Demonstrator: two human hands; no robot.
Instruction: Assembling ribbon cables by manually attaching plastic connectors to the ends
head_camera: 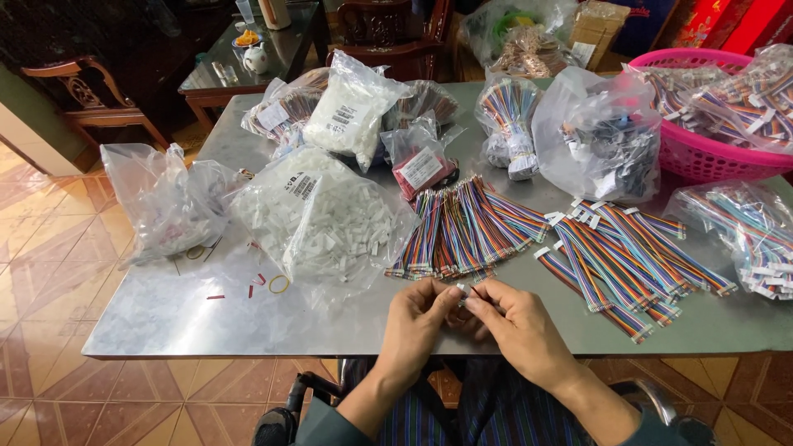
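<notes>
A small white connector (461, 291) is pinched between the fingertips of the left hand (415, 324) and the right hand (516, 326), which are pressed close together at the near edge of the grey metal table (165, 318). Thin coloured wires seem to be held with it (this is too small to be sure). Just beyond the hands a fan of loose coloured wires (462, 227) is laid. To the right of the right hand, finished ribbon cables (628, 256) are spread. Beyond the left hand a clear bag of white connectors (330, 219) is placed, and a pink basket (702, 161) stands far right.
</notes>
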